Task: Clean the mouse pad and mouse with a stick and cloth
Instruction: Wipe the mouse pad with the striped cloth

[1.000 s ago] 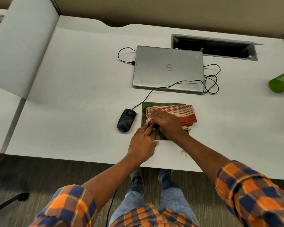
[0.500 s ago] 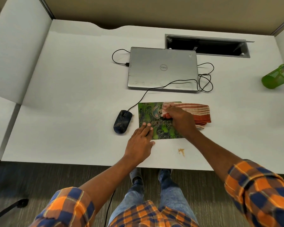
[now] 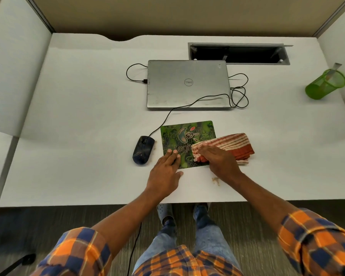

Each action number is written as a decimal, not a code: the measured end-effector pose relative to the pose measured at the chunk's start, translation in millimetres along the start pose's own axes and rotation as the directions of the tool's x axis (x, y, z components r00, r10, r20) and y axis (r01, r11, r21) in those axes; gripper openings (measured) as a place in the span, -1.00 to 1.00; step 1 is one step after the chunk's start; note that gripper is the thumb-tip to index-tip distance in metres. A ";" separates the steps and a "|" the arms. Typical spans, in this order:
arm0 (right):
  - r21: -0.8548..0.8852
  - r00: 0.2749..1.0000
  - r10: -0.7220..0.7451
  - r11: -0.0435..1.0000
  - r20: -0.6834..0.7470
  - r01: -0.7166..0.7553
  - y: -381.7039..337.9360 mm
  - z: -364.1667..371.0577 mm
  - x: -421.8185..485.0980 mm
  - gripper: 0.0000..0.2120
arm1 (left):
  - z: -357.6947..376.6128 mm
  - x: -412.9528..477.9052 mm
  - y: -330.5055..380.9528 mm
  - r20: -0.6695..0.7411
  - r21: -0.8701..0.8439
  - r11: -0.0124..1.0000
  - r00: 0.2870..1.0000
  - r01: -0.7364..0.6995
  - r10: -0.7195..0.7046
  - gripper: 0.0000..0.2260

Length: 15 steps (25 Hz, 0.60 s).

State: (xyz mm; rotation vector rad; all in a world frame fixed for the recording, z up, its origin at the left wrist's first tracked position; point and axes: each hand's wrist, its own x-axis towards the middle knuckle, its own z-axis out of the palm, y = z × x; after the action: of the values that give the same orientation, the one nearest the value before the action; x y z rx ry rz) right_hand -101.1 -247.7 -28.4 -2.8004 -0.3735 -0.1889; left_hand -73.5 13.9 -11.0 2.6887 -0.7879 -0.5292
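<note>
Mouse pad [image 3: 184, 139], green with dark printed lettering, lies flat on the white desk [image 3: 84, 116] near its front edge, straight ahead of the person. Left hand [image 3: 165, 172] lies open and flat, its fingertips [image 3: 172, 153] pressing the pad's corner at 7 o'clock while the palm rests on the bare desk below it. Right hand [image 3: 217, 158] is spread, palm down, on the red-and-white striped cloth [image 3: 231, 145], pressing its near end onto the pad's side at 4 o'clock; the rest of the cloth trails off the pad toward 3 o'clock onto the desk. Just beside the pad at 9 o'clock sits the dark mouse [image 3: 143, 150], apart from both hands, its cable [image 3: 167, 116] running toward 1 o'clock to the closed silver laptop [image 3: 188, 84], which lies beyond the pad at 12 o'clock. A small brown stain [image 3: 216, 180] marks the desk at 5 o'clock of the pad, just beside the right wrist. Far off at 2 o'clock stands a green mesh cup [image 3: 325, 84].
</note>
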 end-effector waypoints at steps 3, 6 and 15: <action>-0.012 0.996 0.088 0.996 -0.026 -0.089 -18.4 6.1 25.2 -0.57 | -1.5 0.1 2.0 0.007 0.007 1.000 1.000 0.003 -0.003 -0.39; 0.011 0.998 0.063 0.998 0.009 -0.063 -39.4 19.1 46.0 -0.61 | -3.2 0.3 2.2 0.031 0.023 1.000 0.999 0.010 -0.010 -0.38; -0.020 0.990 0.131 0.991 -0.058 -0.132 -19.3 3.1 -4.7 -0.49 | 1.3 -0.5 3.7 0.048 0.084 0.996 0.999 0.009 -0.013 -0.39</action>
State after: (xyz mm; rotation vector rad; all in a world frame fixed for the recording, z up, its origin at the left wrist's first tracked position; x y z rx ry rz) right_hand -110.6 -230.1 -26.6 -2.8240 -0.1731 -0.2432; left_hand -76.1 11.0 -10.6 2.7677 -0.8256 -0.5789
